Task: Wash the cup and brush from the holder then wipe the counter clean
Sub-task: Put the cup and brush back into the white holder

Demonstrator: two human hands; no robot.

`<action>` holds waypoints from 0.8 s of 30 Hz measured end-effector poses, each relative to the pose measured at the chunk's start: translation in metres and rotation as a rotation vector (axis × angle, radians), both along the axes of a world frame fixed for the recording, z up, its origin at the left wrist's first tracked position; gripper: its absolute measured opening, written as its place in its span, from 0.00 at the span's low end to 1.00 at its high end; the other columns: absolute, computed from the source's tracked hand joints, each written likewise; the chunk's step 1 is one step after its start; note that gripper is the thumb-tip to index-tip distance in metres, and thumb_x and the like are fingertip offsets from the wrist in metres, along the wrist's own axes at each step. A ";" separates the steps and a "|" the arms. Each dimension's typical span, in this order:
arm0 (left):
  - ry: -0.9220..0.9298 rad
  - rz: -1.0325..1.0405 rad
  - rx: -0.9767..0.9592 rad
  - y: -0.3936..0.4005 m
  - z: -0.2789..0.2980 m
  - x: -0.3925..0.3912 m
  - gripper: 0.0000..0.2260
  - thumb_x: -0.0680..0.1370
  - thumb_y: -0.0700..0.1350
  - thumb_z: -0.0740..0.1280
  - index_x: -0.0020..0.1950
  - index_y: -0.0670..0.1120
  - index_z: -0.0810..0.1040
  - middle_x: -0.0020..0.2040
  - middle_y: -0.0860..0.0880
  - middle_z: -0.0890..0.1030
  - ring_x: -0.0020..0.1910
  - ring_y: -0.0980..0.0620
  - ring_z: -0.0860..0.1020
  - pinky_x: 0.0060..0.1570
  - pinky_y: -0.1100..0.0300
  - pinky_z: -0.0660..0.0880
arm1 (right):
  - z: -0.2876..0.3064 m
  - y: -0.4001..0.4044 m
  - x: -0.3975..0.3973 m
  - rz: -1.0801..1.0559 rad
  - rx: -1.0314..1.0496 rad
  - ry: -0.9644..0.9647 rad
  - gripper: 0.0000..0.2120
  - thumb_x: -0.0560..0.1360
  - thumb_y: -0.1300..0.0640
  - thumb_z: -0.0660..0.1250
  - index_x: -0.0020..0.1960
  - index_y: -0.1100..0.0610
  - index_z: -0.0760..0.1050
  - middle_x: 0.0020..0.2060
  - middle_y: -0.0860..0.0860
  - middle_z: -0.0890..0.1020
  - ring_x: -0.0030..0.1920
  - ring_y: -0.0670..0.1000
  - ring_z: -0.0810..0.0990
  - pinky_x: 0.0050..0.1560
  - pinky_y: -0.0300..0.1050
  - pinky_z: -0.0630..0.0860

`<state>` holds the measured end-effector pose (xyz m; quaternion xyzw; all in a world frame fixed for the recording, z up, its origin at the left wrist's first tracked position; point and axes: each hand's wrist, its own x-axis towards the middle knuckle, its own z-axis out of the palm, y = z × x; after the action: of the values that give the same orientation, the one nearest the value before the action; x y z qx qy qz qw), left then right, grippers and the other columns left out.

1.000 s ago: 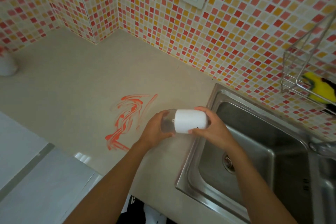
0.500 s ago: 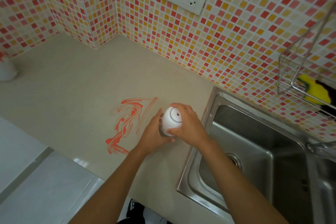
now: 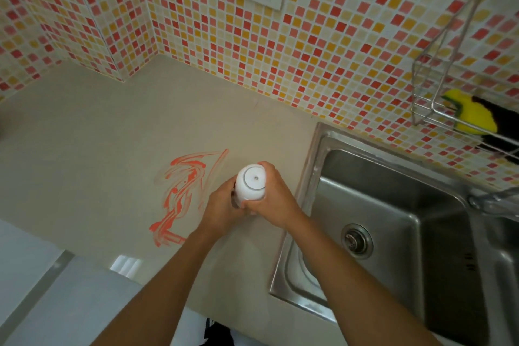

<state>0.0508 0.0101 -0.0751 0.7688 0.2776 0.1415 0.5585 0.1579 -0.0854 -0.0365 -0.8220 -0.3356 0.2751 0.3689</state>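
A beige tabletop (image 3: 98, 135) meets a steel sink (image 3: 393, 205) on its right. A red smear (image 3: 182, 191) stains the tabletop. Just beside it, the left hand (image 3: 222, 208) and right hand (image 3: 276, 199) clamp together on a white cup (image 3: 250, 184). A second ago it lay sideways; now its base faces up, likely being set down.
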 end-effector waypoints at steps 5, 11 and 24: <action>0.044 -0.017 0.006 -0.003 0.004 -0.001 0.34 0.62 0.45 0.80 0.67 0.51 0.72 0.58 0.56 0.79 0.54 0.60 0.78 0.48 0.77 0.70 | 0.005 -0.002 0.000 -0.003 -0.022 0.078 0.54 0.54 0.44 0.78 0.73 0.42 0.54 0.67 0.51 0.69 0.67 0.54 0.69 0.66 0.54 0.70; 0.241 -0.121 0.260 0.013 0.020 -0.012 0.39 0.66 0.33 0.67 0.75 0.40 0.57 0.74 0.43 0.62 0.74 0.47 0.60 0.72 0.61 0.54 | 0.037 -0.035 0.018 -0.031 0.031 -0.056 0.48 0.70 0.39 0.70 0.78 0.44 0.42 0.79 0.47 0.47 0.78 0.47 0.47 0.76 0.50 0.51; -0.164 -0.245 0.873 -0.154 0.188 0.175 0.29 0.82 0.56 0.50 0.78 0.48 0.41 0.78 0.50 0.38 0.76 0.53 0.36 0.75 0.54 0.39 | 0.189 -0.239 0.183 -0.556 0.421 -0.662 0.15 0.78 0.59 0.65 0.64 0.55 0.74 0.59 0.47 0.77 0.61 0.49 0.75 0.62 0.45 0.72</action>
<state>0.2258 -0.1440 0.1128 0.9455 0.0541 0.2385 0.2151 0.3408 -0.3241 0.1526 -0.8314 -0.2509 -0.1844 0.4602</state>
